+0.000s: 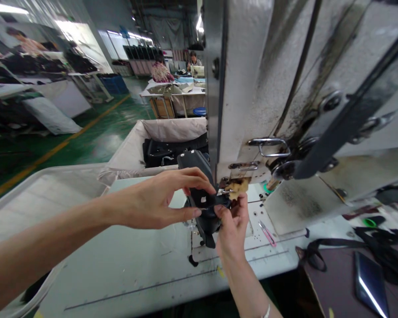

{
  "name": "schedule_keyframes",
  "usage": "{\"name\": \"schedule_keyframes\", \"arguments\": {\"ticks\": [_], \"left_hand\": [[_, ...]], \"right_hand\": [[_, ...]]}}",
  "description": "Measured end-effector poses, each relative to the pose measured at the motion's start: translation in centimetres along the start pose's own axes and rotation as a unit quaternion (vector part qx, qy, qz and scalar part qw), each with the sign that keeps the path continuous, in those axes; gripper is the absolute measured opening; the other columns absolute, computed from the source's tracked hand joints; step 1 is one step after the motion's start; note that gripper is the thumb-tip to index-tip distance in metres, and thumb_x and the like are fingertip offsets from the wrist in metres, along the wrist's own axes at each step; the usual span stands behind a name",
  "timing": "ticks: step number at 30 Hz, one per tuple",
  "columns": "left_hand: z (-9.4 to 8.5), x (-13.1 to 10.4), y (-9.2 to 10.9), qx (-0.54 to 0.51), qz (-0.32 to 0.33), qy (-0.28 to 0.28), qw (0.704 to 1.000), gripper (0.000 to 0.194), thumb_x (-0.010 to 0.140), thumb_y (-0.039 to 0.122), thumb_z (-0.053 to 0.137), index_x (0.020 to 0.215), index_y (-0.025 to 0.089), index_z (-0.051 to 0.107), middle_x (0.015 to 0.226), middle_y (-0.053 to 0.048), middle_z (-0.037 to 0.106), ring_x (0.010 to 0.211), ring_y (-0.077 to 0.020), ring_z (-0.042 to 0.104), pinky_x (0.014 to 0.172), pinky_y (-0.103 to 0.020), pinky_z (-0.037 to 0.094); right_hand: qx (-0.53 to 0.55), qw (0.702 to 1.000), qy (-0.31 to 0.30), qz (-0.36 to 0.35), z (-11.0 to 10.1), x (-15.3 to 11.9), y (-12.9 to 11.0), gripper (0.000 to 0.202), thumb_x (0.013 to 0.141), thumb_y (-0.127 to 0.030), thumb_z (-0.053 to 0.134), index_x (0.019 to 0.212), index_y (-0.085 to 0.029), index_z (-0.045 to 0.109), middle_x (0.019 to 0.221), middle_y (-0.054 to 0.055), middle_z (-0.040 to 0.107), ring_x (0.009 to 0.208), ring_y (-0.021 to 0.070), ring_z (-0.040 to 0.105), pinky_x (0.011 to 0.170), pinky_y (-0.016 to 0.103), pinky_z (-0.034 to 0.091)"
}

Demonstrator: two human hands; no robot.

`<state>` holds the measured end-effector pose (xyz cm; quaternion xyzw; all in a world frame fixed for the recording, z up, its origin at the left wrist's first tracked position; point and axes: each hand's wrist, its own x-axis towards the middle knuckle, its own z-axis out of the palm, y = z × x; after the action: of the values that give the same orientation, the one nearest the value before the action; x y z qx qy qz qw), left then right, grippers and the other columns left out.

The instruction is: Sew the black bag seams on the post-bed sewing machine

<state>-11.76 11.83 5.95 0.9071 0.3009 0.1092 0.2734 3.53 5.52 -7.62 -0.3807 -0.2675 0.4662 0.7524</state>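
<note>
A black moulded piece (197,170) with small white marks stands tilted under the head of a large white sewing machine (252,88). My left hand (166,196) reaches over it from the left, thumb and fingers apart, the fingertips at its surface. My right hand (232,221) pinches the piece's right edge between thumb and fingers, close beside the needle area. A tan scrap of cloth (238,189) hangs on the machine just above my right fingers. Pink-handled snips (267,234) lie on the machine plate to the right.
Behind the table (135,274) is a cloth-lined bin (126,152) holding black pieces. A dark phone (371,282) and black straps (381,251) lie at the lower right. Several people sit at work tables further back. A yellow line crosses the green floor.
</note>
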Motion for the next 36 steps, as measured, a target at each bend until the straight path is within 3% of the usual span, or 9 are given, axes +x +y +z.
{"name": "schedule_keyframes", "arguments": {"ticks": [3, 7, 10, 17, 20, 23, 26, 31, 36], "left_hand": [[1.3, -1.4, -0.3, 0.006, -0.002, 0.040, 0.999, 0.041, 0.090, 0.030, 0.067, 0.130, 0.030, 0.058, 0.128, -0.004, 0.058, 0.115, -0.0175, 0.058, 0.104, -0.032, 0.047], [3.0, -2.1, -1.1, -0.034, -0.008, 0.093, 0.995, 0.035, 0.091, 0.032, 0.067, 0.126, 0.029, 0.063, 0.128, -0.005, 0.058, 0.117, -0.0174, 0.058, 0.105, -0.032, 0.045], [3.1, -1.8, -1.8, -0.081, -0.013, 0.104, 0.991, 0.029, 0.090, 0.035, 0.070, 0.119, 0.030, 0.069, 0.127, -0.004, 0.059, 0.117, -0.0174, 0.059, 0.105, -0.032, 0.046], [0.4, 0.4, -1.8, -0.049, 0.016, 0.038, 0.998, 0.020, 0.086, 0.038, 0.072, 0.101, 0.024, 0.075, 0.110, -0.003, 0.068, 0.100, -0.0158, 0.065, 0.096, -0.029, 0.049], [-0.7, 1.6, -1.2, -0.011, 0.049, 0.009, 0.999, 0.016, 0.086, 0.034, 0.071, 0.095, 0.021, 0.072, 0.101, -0.002, 0.071, 0.090, -0.0143, 0.066, 0.084, -0.025, 0.051], [-1.8, 3.0, -0.6, 0.016, 0.048, -0.062, 0.997, 0.013, 0.081, 0.029, 0.074, 0.089, 0.019, 0.070, 0.096, -0.001, 0.071, 0.083, -0.0135, 0.066, 0.073, -0.021, 0.051], [-2.6, 4.5, 0.0, 0.024, 0.028, -0.143, 0.989, 0.012, 0.077, 0.024, 0.074, 0.086, 0.019, 0.069, 0.095, -0.001, 0.071, 0.086, -0.0157, 0.065, 0.073, -0.022, 0.051], [-2.8, 5.8, 1.1, 0.076, -0.012, -0.203, 0.976, 0.014, 0.070, 0.019, 0.073, 0.083, 0.019, 0.067, 0.081, 0.001, 0.068, 0.077, -0.0169, 0.063, 0.068, -0.024, 0.048], [-2.2, 5.9, 1.4, 0.061, 0.009, -0.215, 0.975, 0.015, 0.067, 0.012, 0.064, 0.081, 0.019, 0.062, 0.079, 0.002, 0.064, 0.074, -0.0155, 0.060, 0.070, -0.024, 0.047]], "right_hand": [[0.002, 1.000, 0.001, 0.007, 0.1, 0.0, -0.4, 0.045, 0.075, -0.022, 0.073, 0.117, -0.026, 0.057, 0.107, 0.000, 0.062, 0.099, 0.0168, 0.058, 0.088, 0.030, 0.046], [0.016, 1.000, -0.002, 0.008, 0.2, 0.0, -0.5, 0.044, 0.075, -0.021, 0.073, 0.116, -0.026, 0.057, 0.107, 0.000, 0.062, 0.099, 0.0165, 0.057, 0.089, 0.030, 0.045], [0.017, 1.000, -0.005, 0.003, 0.1, 0.1, -0.3, 0.045, 0.075, -0.020, 0.072, 0.117, -0.025, 0.057, 0.110, 0.000, 0.062, 0.100, 0.0162, 0.056, 0.090, 0.030, 0.044], [0.021, 0.999, 0.012, 0.040, -0.1, 0.1, -0.3, 0.052, 0.072, -0.022, 0.075, 0.119, -0.027, 0.054, 0.113, 0.000, 0.063, 0.104, 0.0176, 0.056, 0.091, 0.031, 0.044], [0.019, 0.998, 0.027, 0.052, -0.1, 0.1, -0.6, 0.053, 0.070, -0.023, 0.076, 0.118, -0.027, 0.053, 0.114, 0.000, 0.063, 0.103, 0.0172, 0.057, 0.091, 0.031, 0.045], [0.018, 0.999, 0.017, 0.048, -0.1, 0.1, -0.7, 0.051, 0.071, -0.021, 0.075, 0.117, -0.027, 0.054, 0.112, 0.000, 0.065, 0.102, 0.0160, 0.058, 0.091, 0.030, 0.045], [0.021, 0.999, 0.007, 0.047, -0.2, 0.1, -0.8, 0.049, 0.072, -0.020, 0.075, 0.115, -0.026, 0.053, 0.109, 0.000, 0.068, 0.100, 0.0156, 0.060, 0.090, 0.030, 0.047], [0.039, 0.998, -0.024, 0.053, 0.0, 0.2, -1.1, 0.044, 0.074, -0.017, 0.073, 0.113, -0.025, 0.054, 0.106, -0.001, 0.071, 0.097, 0.0147, 0.065, 0.090, 0.030, 0.050], [0.024, 0.999, -0.031, 0.038, 0.3, 0.1, -1.1, 0.040, 0.077, -0.016, 0.069, 0.113, -0.025, 0.053, 0.104, 0.000, 0.070, 0.094, 0.0145, 0.065, 0.089, 0.030, 0.050]]}}
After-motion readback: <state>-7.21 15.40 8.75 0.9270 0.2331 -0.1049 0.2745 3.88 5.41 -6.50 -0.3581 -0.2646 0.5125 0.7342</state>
